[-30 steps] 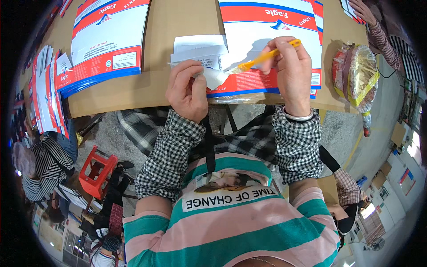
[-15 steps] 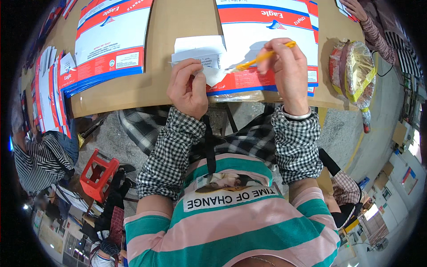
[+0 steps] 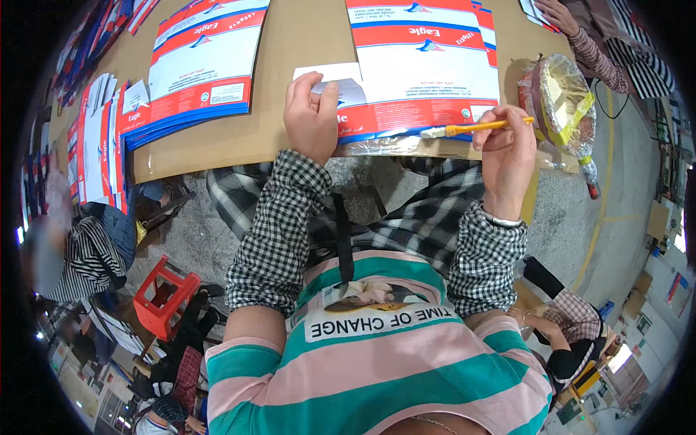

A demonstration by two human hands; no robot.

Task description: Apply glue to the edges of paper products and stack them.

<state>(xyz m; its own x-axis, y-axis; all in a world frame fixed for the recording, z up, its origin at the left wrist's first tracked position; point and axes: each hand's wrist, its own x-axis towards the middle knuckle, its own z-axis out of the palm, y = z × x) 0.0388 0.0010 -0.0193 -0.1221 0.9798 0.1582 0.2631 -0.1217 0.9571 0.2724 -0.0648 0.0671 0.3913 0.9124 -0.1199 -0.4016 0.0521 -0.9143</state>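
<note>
My right hand [image 3: 506, 148] grips a yellow-handled paintbrush [image 3: 464, 129], held level near the table's front edge. The pale bristles lie over the blue lower border of a flat printed carton [image 3: 424, 83] in white, red and blue. My left hand [image 3: 313, 123] is at this carton's left end, fingers curled against a folded white flap [image 3: 346, 90]. Its fingertips cover part of the flap. More flat cartons show beneath the top one along its right side.
Another pile of flat cartons [image 3: 203, 65] lies left on the brown table [image 3: 304, 36], with upright ones beyond. A plastic-wrapped container with yellow tape [image 3: 558, 105] stands right. Another person's hand [image 3: 557, 16] is at the far right. A red stool [image 3: 167, 297] stands on the floor.
My right hand has drawn the paintbrush away from the flap, right and toward me. My left hand has shifted slightly up and right along the flap. The whole view has turned a little.
</note>
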